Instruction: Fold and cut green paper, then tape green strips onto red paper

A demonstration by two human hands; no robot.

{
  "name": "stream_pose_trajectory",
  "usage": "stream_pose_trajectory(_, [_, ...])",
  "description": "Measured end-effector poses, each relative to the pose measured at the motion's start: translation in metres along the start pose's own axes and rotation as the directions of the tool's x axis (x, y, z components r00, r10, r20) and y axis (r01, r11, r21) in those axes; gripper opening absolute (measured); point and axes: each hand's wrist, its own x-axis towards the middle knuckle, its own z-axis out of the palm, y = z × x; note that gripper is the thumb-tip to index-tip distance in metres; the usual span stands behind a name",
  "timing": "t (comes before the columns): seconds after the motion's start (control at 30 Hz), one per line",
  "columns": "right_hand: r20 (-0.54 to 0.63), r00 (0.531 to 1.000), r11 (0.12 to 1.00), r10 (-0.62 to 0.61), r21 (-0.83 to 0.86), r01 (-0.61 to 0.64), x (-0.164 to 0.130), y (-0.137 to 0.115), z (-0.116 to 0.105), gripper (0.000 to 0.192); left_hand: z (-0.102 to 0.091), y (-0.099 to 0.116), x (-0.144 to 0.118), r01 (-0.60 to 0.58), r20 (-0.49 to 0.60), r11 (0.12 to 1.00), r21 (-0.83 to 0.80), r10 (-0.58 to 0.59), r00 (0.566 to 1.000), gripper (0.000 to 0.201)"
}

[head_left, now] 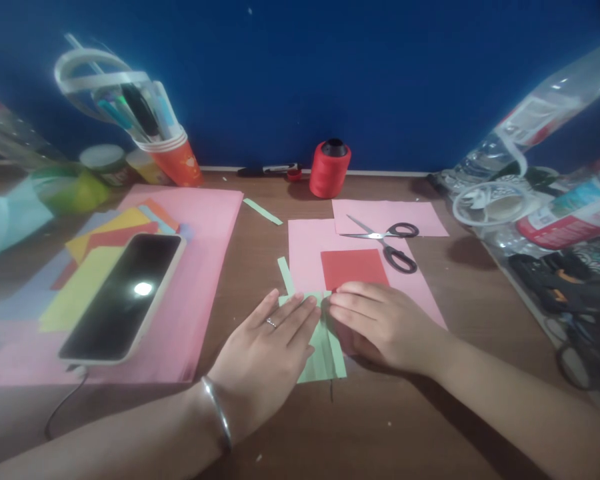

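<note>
Hands flat, left hand (267, 347) and right hand (380, 320) fingers spread pressing green paper (325, 353), scissors (390, 243) beyond

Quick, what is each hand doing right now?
Left hand: open, flat on the green paper strips.
Right hand: open, fingers pressing the same strips.

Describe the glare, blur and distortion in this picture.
Head view: a round white glare spot sits on the phone screen; the left edge and the plastic bags at right are smeared and stretched; the centre is sharper, with the left hand and right hand flat on green paper, casting soft shadows.
</note>
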Motion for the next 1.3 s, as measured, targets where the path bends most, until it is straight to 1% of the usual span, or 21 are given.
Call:
stream_pose_trajectory(0.1, [-0.004,1.0,1.0,0.005,0.005,-0.005,0.0,0.0,0.0,0.026,-0.001,0.0,0.0,0.0,-0.007,1.0,-0.009,0.0,1.0,0.039])
stream_pose_trajectory(0.27, [-0.001,1.0,0.999,-0.022,0.03,0.022,-0.002,0.001,-0.003,0.029,-0.003,-0.004,0.003,0.01,0.011,0.996,-0.086,-0.009,1.0,0.037])
stream_pose_trajectory(0.37, [0.007,0.999,0.999,-0.04,0.019,0.04,-0.003,0.001,-0.004,0.027,-0.005,-0.008,0.005,-0.035,0.026,0.993,-0.113,0.038,0.999,0.037])
stream_pose_trajectory(0.47, [0.017,0.999,0.999,-0.03,-0.012,0.03,-0.004,0.002,-0.004,0.025,-0.005,-0.011,0.004,-0.097,0.014,0.987,-0.128,0.1,0.995,0.035])
stream_pose_trajectory(0.57, [-0.004,0.999,0.999,-0.044,-0.032,0.044,-0.006,0.002,-0.003,0.026,-0.005,-0.013,0.004,-0.127,0.013,0.983,-0.13,0.13,0.991,0.032])
stream_pose_trajectory(0.67, [-0.012,0.998,0.998,-0.058,-0.02,0.058,-0.005,0.002,-0.003,0.026,-0.005,-0.014,0.004,-0.126,0.02,0.983,-0.133,0.13,0.991,0.033])
stream_pose_trajectory(0.83, [0.038,0.999,1.0,-0.027,0.008,0.027,-0.001,0.002,-0.003,0.024,-0.005,-0.013,0.003,-0.124,0.02,0.984,-0.129,0.128,0.992,0.033])
stream_pose_trajectory(0.97, [0.023,1.0,1.0,-0.015,-0.002,0.015,0.0,0.001,-0.004,0.024,-0.003,-0.009,0.002,-0.095,-0.012,0.989,-0.114,0.095,0.995,0.031])
stream_pose_trajectory(1.13, [0.01,1.0,1.0,-0.009,-0.002,0.009,-0.001,0.001,-0.003,0.024,-0.002,-0.007,0.0,-0.082,0.018,0.992,-0.095,0.084,0.996,0.032])
stream_pose_trajectory(1.3, [0.002,1.0,1.0,-0.008,-0.006,0.008,0.0,0.0,-0.004,0.023,-0.002,-0.003,-0.001,-0.053,-0.017,0.994,-0.091,0.052,0.999,0.031])
